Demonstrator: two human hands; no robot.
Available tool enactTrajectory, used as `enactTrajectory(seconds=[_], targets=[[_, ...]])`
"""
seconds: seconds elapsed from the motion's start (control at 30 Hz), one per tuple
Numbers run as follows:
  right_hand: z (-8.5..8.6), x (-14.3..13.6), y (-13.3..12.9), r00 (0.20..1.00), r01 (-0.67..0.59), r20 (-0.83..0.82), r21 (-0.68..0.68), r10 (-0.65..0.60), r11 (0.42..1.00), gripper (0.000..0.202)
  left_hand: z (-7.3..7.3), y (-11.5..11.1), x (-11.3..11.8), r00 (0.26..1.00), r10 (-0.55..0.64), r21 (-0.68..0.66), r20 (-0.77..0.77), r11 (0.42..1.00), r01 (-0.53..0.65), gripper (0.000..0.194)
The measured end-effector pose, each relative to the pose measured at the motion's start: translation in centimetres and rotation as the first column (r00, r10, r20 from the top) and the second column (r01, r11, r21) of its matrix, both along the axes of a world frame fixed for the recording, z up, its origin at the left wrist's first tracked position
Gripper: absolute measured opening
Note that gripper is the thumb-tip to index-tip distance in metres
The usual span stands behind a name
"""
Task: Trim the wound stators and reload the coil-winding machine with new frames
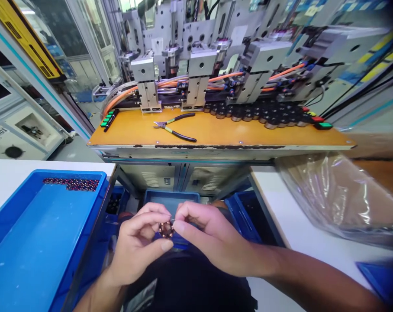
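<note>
A small round part with copper windings is held up over the lap, its open ring facing the camera. My left hand grips it from the left, thumb below and fingers above. At its upper right edge, the thumb and index finger of my right hand are pinched together; whether they hold a thin wire there is too small to tell. Cutting pliers with black and yellow-green handles lie spread on the orange bench top, beyond both hands.
Dark round parts crowd the bench's right rear, under the machine. A blue tray with rows of small parts is at left. Clear plastic bagging covers part of the right white table. Blue bins stand below.
</note>
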State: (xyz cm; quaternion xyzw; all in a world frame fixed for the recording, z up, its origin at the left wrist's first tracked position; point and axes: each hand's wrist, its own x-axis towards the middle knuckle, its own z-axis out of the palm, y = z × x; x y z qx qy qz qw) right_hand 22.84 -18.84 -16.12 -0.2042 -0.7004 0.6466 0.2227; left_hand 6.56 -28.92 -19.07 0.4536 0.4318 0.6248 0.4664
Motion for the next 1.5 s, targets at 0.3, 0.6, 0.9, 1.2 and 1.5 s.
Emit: enactTrajectory(seconds=[0.3,0.6,0.9,1.2,1.5], targets=[[1.4,1.3,1.6,0.98,-0.121,0.135,-0.171,0.145,0.978,0.019,1.0,-0.5,-0.1,1.0,-0.016,-0.061,-0.007,0.998,0.016,0.034],[1.2,1.6,2.9,0.976,-0.159,0.151,0.007,0.157,0.987,0.018,1.4,-0.9,-0.3,0.987,-0.129,-0.122,0.095,0.983,0.14,0.034],[2.3,-1.2,2.8,0.942,-0.322,-0.002,0.273,0.335,0.907,0.013,1.5,-1.1,0.1,0.957,-0.235,-0.187,0.17,0.946,0.266,0.03],[2.2,0.1,1.2,0.991,-0.044,0.131,0.088,0.032,0.995,0.018,0.7,-1.5,-0.6,0.995,-0.051,-0.082,0.086,0.995,0.058,0.035],[3.8,0.1,0.9,0.913,-0.212,0.353,-0.013,0.203,0.977,0.014,1.1,-1.4,-0.2,0.998,-0.06,-0.094,0.018,0.994,0.061,0.034]])
